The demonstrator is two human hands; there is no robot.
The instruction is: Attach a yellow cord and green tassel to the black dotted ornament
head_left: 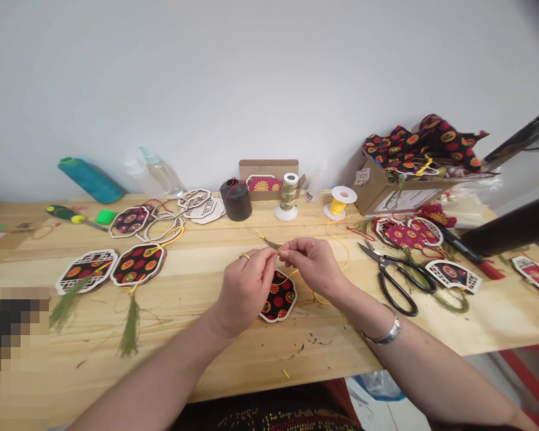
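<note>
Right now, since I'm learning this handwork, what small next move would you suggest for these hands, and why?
I would probably draw the thin yellow cord gently snug: the left hand and right hand pinch close together at the slender olive-green thread bundle, while slack cord curves across the pale wooden table. The fingertips hide any knot.

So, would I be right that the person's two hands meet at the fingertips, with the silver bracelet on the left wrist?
Not quite: the head view shows the silver bracelet on the right wrist; the left hand and right hand do meet at the fingertips.
</note>
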